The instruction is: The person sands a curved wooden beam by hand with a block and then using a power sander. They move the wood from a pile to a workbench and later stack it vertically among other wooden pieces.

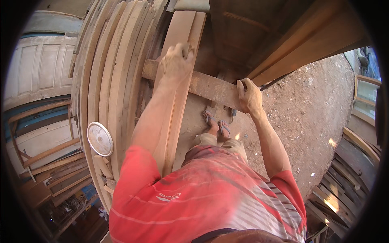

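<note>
A long, smooth wooden plank (178, 30) with a stepped edge runs away from me, left of my body. My left hand (176, 60) rests on its upper face, fingers curled closed; whatever lies under them is hidden. A shorter, rougher board (214, 88) crosses beneath the plank and sticks out on both sides. My right hand (249, 96) is closed around the right end of this crossing board, thumb and fingers wrapped over it.
Several long planks (107, 73) stand stacked at the left, with a round white lid (100, 139) on them. A dark wooden panel (312, 36) leans at the far right. Panelled doors (38, 69) stand farther left; scrap boards (336, 194) lie at the lower right on dirt ground (302, 117).
</note>
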Action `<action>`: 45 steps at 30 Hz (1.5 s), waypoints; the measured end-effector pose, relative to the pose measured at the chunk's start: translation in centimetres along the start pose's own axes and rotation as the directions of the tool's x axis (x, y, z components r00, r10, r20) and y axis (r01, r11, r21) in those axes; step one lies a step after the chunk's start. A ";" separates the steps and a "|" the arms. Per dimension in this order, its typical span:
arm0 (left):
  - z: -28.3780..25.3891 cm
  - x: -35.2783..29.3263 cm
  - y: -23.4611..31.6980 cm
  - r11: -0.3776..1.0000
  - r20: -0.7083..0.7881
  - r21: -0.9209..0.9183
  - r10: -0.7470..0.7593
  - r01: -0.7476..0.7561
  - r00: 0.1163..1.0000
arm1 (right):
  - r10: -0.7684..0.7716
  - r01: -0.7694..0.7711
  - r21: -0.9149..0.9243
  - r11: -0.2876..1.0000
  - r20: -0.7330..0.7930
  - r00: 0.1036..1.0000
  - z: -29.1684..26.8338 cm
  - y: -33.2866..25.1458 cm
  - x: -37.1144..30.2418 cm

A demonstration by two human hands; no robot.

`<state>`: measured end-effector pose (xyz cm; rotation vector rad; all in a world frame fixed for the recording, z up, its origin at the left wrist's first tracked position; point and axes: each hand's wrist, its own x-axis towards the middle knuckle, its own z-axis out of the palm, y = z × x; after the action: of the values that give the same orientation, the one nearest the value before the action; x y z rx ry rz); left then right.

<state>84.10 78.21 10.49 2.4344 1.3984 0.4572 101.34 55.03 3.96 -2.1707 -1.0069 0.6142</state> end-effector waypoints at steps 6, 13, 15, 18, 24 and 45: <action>4.1 13.9 1.3 0.991 -0.093 0.103 0.095 -0.085 0.991 | 0.024 -0.025 -0.068 0.997 -0.011 1.000 0.4 0.6 0.3; 1.7 6.5 0.8 0.999 0.107 0.032 -0.009 0.006 0.994 | 0.081 -0.080 0.020 0.997 -0.058 0.995 0.4 0.5 0.7; 2.8 10.4 1.4 0.997 0.059 0.071 0.021 -0.025 0.998 | 0.067 -0.068 -0.013 0.998 -0.055 0.996 0.7 0.9 0.5; 4.6 17.0 1.0 0.991 -0.018 0.133 0.033 -0.030 0.999 | 0.091 -0.092 -0.039 0.995 -0.011 0.996 0.2 -0.5 0.2; 1.7 7.9 1.0 0.998 0.129 0.051 0.016 -0.023 0.992 | 0.108 -0.109 -0.010 0.994 -0.080 0.991 0.3 0.3 0.0; -0.4 1.5 0.2 0.998 0.108 -0.062 -0.008 0.015 0.994 | 0.027 -0.026 0.019 0.999 -0.103 0.994 0.8 -0.1 0.1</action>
<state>84.76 79.45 11.15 2.3626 1.3321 0.3559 100.82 55.41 3.44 -2.1801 -0.9161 0.5157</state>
